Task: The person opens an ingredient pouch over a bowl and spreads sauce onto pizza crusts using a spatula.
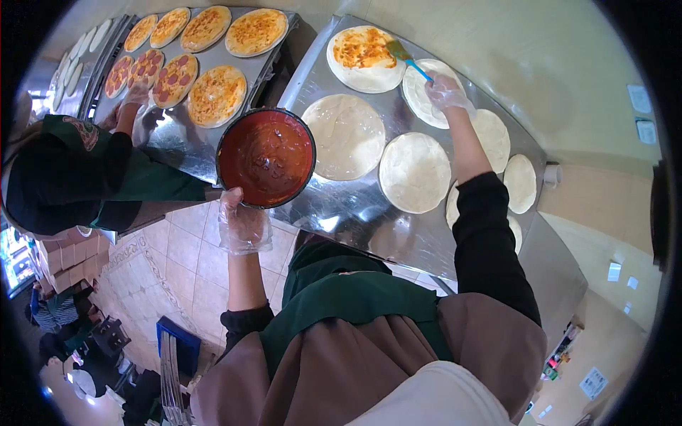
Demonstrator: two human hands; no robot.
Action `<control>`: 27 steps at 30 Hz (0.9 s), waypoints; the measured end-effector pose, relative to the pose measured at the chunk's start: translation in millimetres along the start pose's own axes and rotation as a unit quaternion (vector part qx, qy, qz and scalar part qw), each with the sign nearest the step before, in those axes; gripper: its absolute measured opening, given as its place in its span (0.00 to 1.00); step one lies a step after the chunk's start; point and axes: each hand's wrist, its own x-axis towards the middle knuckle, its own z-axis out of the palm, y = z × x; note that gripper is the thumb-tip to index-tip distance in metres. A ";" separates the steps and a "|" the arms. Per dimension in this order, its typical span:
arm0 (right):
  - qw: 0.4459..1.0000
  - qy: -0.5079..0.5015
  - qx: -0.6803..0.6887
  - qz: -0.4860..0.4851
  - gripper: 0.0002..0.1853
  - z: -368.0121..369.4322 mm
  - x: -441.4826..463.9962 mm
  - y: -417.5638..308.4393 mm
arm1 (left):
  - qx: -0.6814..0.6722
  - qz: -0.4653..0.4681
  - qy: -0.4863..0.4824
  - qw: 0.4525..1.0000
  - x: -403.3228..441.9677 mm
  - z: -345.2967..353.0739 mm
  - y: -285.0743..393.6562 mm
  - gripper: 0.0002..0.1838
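Note:
My left hand, in a clear plastic glove, grips the near rim of a dark-edged bowl of red sauce. The bowl is tilted toward me beside the table's left edge. My right hand, also gloved, is closed around the blue handle of a basting brush. Its sauce-coated head touches or hovers just over the right side of a round dough base at the far end, partly spread with orange-red sauce. Under my right hand lies a plain dough base.
Several plain dough rounds lie on the metal table. On another metal table, a co-worker's gloved hand is near pepperoni pizzas and cheese-topped pizzas. A wall borders my table's right side.

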 end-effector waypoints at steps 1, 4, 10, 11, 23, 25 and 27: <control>1.000 0.001 0.000 0.002 0.17 -2.9 -12.5 1.7 | 0.000 -0.001 -0.001 1.000 -1.0 0.5 0.3 0.36; 0.999 -0.039 0.020 0.007 0.17 -12.5 -68.5 5.4 | -0.003 0.002 0.002 1.000 -2.0 1.4 1.0 0.36; 0.975 -0.080 0.206 -0.033 0.14 -50.2 -107.6 -11.3 | -0.003 0.009 -0.002 1.000 -1.2 7.6 2.9 0.35; 0.982 -0.050 0.178 -0.027 0.14 -58.4 -97.4 -21.1 | -0.004 0.012 -0.007 1.000 -1.1 10.4 3.1 0.35; 0.998 -0.043 0.032 0.017 0.15 20.3 -64.2 -30.6 | -0.002 0.010 0.004 1.000 -5.7 7.8 -2.7 0.35; 0.997 -0.049 0.062 -0.023 0.15 4.1 -103.6 -40.8 | -0.004 0.012 -0.003 1.000 -5.0 9.6 -0.4 0.35; 0.992 -0.055 0.091 -0.065 0.16 -2.9 -113.4 -41.5 | 0.003 0.009 0.003 1.000 -4.7 11.5 2.8 0.35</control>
